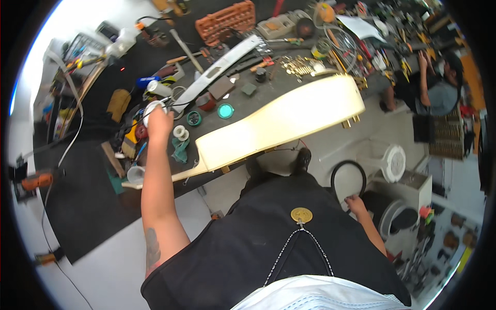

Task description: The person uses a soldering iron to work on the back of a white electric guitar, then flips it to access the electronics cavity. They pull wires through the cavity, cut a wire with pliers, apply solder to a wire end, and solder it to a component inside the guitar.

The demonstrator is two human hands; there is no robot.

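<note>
One cream guitar-shaped instrument (289,113), one bare left hand (160,123), one bare right hand (355,204).
Two small round teal pieces (226,110), one orange plastic tool case (226,23), one thin black ring (333,181), one round gold-coloured medallion (301,215), one co-worker (439,95).

Tabletop (77,206): long and dark, reaching from the left far toward the upper right
Floor (328,137): pale, smooth, faintly shiny
Wall (82,20): white, at upper left
Rack (445,135): brown, slatted, at right
Light: bright, strongest along the left

Wide fisheye view, downward from head height
</note>
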